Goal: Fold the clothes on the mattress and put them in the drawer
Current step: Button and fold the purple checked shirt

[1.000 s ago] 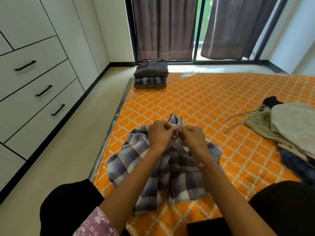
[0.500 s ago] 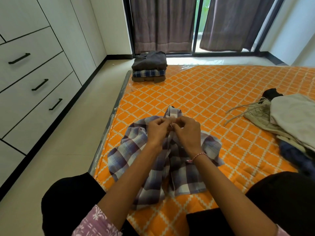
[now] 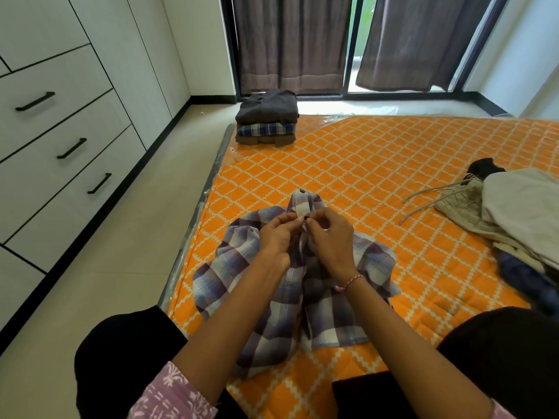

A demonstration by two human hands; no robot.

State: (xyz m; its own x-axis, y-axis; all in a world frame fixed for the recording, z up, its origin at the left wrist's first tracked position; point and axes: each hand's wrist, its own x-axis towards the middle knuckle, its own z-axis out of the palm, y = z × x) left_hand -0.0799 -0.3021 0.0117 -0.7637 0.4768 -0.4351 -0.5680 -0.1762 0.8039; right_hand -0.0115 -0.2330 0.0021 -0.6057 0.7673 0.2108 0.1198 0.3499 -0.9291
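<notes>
A purple and white plaid shirt (image 3: 242, 267) lies rumpled on the orange patterned mattress (image 3: 378, 164) in front of me. My left hand (image 3: 276, 234) and my right hand (image 3: 329, 237) both pinch the shirt's front placket just below the collar, fingertips close together at a button. A stack of three folded garments (image 3: 266, 119) sits at the mattress's far left corner. A loose pile of unfolded clothes (image 3: 514, 213) lies at the right edge. White drawers with black handles (image 3: 71, 148) line the left wall, all closed.
Beige tiled floor (image 3: 127, 243) runs between the mattress and the drawers. Dark curtains (image 3: 287, 40) hang over a glass door at the back. My knees in dark trousers frame the bottom of the view.
My hands stay at the shirt's placket near the collar, and the fingers have shifted slightly. The view has tilted down a little.
</notes>
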